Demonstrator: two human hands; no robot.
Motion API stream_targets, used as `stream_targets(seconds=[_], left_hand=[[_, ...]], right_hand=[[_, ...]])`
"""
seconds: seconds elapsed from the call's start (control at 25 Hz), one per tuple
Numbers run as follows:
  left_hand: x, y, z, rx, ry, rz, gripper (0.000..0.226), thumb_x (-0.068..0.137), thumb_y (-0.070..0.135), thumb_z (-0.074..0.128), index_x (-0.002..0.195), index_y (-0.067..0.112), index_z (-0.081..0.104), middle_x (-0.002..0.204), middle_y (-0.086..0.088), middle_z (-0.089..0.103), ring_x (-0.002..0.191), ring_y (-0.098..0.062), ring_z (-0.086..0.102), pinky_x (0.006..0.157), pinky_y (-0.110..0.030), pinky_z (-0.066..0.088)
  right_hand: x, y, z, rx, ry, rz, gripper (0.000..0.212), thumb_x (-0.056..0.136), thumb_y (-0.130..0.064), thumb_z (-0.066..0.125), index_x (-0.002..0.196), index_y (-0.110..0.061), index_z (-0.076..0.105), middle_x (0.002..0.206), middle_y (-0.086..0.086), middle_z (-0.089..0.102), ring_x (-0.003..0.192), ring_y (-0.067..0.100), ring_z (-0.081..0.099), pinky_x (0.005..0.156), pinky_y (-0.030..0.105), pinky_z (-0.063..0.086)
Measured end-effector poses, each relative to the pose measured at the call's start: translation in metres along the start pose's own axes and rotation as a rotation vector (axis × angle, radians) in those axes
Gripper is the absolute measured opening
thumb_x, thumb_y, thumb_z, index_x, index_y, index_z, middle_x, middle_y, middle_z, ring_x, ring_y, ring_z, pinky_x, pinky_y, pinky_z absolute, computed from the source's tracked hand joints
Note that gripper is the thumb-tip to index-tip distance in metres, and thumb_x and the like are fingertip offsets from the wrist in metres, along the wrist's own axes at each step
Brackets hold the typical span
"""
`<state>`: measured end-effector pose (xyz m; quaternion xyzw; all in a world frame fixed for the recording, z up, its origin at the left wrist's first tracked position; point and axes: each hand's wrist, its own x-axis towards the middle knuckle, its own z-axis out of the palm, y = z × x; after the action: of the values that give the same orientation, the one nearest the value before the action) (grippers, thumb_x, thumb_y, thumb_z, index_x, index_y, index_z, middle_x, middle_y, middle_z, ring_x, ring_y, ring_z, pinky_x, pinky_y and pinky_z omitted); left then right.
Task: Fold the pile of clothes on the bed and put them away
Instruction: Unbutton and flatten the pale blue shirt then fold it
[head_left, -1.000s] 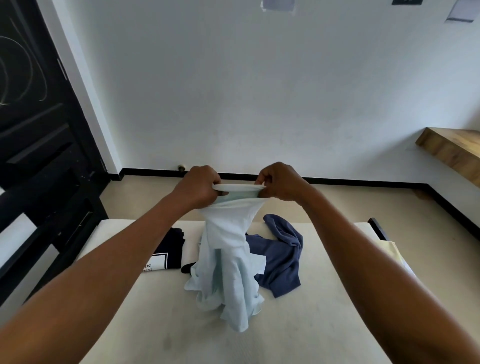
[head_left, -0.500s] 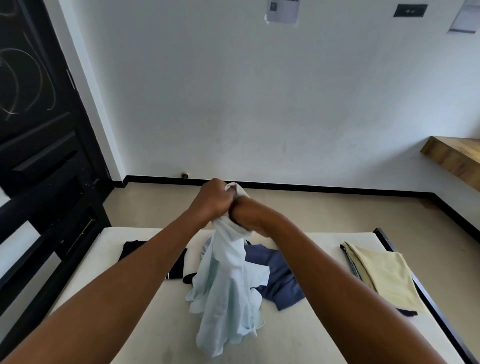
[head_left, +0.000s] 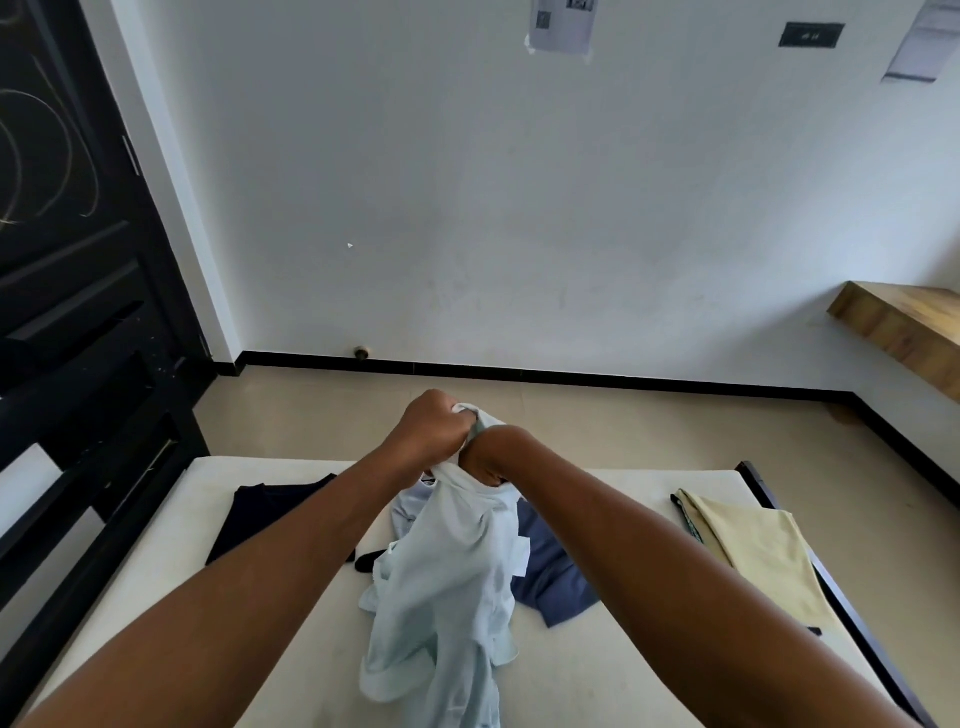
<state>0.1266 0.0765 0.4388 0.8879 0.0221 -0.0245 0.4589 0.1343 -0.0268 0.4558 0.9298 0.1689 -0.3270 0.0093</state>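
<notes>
we are looking at a bedroom in a home. a bed (head_left: 176, 530) with a cream mattress is filling the foreground, and clothes are lying on it: a dark top (head_left: 270, 514) on its left side, a blue garment (head_left: 556, 577) mid-bed, a folded yellow piece (head_left: 753, 551) on its right. a pale shirt (head_left: 452, 571) is hanging over its middle. a white wall (head_left: 493, 208) is rising beyond the bed, a black door (head_left: 62, 234) to its left, a wooden shelf (head_left: 904, 322) to its right.
</notes>
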Motion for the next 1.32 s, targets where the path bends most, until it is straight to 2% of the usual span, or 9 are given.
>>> stream_targets(seconds=[0.12, 0.28, 0.4, 0.56, 0.76, 0.88, 1.04, 1.12, 1.32], left_hand=[[0.002, 0.001, -0.005, -0.127, 0.046, -0.023, 0.03, 0.094, 0.027, 0.064, 0.079, 0.001, 0.067, 0.077, -0.009, 0.063, 0.07, -0.018, 0.054, 0.063, -0.03, 0.042], [0.007, -0.003, -0.021, -0.35, 0.08, -0.044, 0.059, 0.085, 0.065, 0.069, 0.073, 0.008, 0.063, 0.07, -0.005, 0.061, 0.066, -0.015, 0.055, 0.066, -0.032, 0.046], [0.004, -0.004, -0.029, -0.441, 0.122, -0.082, 0.064, 0.082, 0.081, 0.058, 0.083, 0.017, 0.067, 0.077, -0.004, 0.062, 0.072, -0.017, 0.056, 0.068, -0.031, 0.044], [0.002, 0.001, -0.035, -0.583, 0.206, -0.14, 0.051, 0.101, 0.06, 0.05, 0.086, 0.013, 0.063, 0.084, -0.005, 0.06, 0.077, -0.021, 0.053, 0.067, -0.031, 0.041], [-0.007, -0.013, -0.022, -0.372, 0.104, -0.044, 0.04, 0.105, 0.041, 0.052, 0.103, 0.004, 0.067, 0.093, -0.009, 0.07, 0.074, -0.019, 0.059, 0.062, -0.028, 0.044], [-0.01, -0.023, -0.036, -0.141, -0.067, 0.077, 0.022, 0.098, 0.028, 0.066, 0.094, 0.007, 0.071, 0.071, -0.011, 0.07, 0.05, -0.02, 0.059, 0.049, -0.029, 0.048], [0.0, -0.01, -0.066, -0.304, 0.207, 0.242, 0.009, 0.095, 0.029, 0.07, 0.101, 0.023, 0.071, 0.094, -0.001, 0.074, 0.079, -0.013, 0.07, 0.074, -0.035, 0.057], [0.003, 0.005, -0.069, -0.318, 0.091, 0.33, 0.01, 0.097, 0.034, 0.07, 0.106, 0.029, 0.071, 0.101, 0.007, 0.073, 0.091, -0.007, 0.068, 0.081, -0.028, 0.054], [0.007, 0.007, -0.053, -0.081, -0.139, 0.256, 0.032, 0.102, 0.03, 0.062, 0.08, 0.008, 0.07, 0.067, 0.004, 0.066, 0.061, -0.008, 0.058, 0.063, -0.025, 0.045]], right_hand=[[-0.005, 0.006, -0.006, 0.036, 0.096, -0.119, 0.04, 0.108, -0.008, 0.047, 0.146, 0.003, 0.049, 0.149, 0.022, 0.051, 0.14, 0.034, 0.047, 0.111, 0.031, 0.034], [-0.02, 0.025, -0.027, 0.375, 0.385, -0.366, 0.013, 0.094, 0.001, 0.061, 0.101, 0.0, 0.073, 0.091, 0.007, 0.067, 0.088, 0.022, 0.062, 0.067, 0.007, 0.043], [-0.04, 0.039, -0.046, 0.951, 0.442, -0.47, 0.016, 0.098, 0.002, 0.059, 0.09, -0.008, 0.069, 0.086, 0.017, 0.062, 0.077, 0.028, 0.063, 0.06, 0.029, 0.06], [-0.036, 0.054, -0.064, 1.418, 0.885, -0.358, 0.022, 0.106, -0.012, 0.049, 0.089, -0.01, 0.063, 0.087, 0.012, 0.056, 0.08, 0.027, 0.059, 0.056, 0.035, 0.057], [-0.013, 0.054, -0.057, 1.409, 0.959, -0.262, 0.023, 0.109, -0.018, 0.044, 0.097, -0.007, 0.061, 0.1, 0.013, 0.061, 0.091, 0.025, 0.062, 0.075, 0.045, 0.065], [-0.016, 0.053, -0.053, 1.421, 0.862, -0.327, 0.024, 0.107, -0.014, 0.046, 0.092, -0.013, 0.065, 0.089, 0.011, 0.06, 0.084, 0.024, 0.056, 0.074, 0.041, 0.053], [-0.028, 0.05, -0.047, 1.469, 0.623, -0.45, 0.023, 0.096, -0.013, 0.049, 0.08, -0.015, 0.065, 0.076, 0.002, 0.06, 0.072, 0.016, 0.055, 0.071, 0.032, 0.045], [-0.029, 0.047, -0.048, 1.452, 0.627, -0.468, 0.017, 0.091, -0.018, 0.049, 0.079, -0.013, 0.061, 0.078, 0.006, 0.054, 0.076, 0.019, 0.05, 0.075, 0.035, 0.042], [-0.026, 0.05, -0.044, 1.513, 0.712, -0.437, 0.015, 0.084, -0.026, 0.051, 0.075, -0.016, 0.057, 0.077, 0.003, 0.052, 0.078, 0.02, 0.048, 0.079, 0.037, 0.04]])
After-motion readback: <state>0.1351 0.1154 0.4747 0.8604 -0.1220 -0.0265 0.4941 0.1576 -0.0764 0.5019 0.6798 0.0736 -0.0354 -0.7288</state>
